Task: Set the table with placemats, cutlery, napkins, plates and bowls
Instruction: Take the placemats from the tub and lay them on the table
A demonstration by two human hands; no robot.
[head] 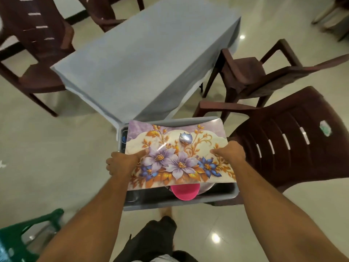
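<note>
hands: left hand and right hand each clamp a side of the placemat, keeping it flat
placemat: above the bin; tabletop beyond bin, bare
bin: bowl inside, under placemat

Placemat lies on the tub (bowl inside), table beyond, chair right

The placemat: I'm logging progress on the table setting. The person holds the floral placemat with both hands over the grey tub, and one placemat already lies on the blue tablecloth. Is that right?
Not quite. The head view shows no placemat on the blue tablecloth. The rest stands: the left hand and right hand hold the floral placemat over the grey tub.
</note>
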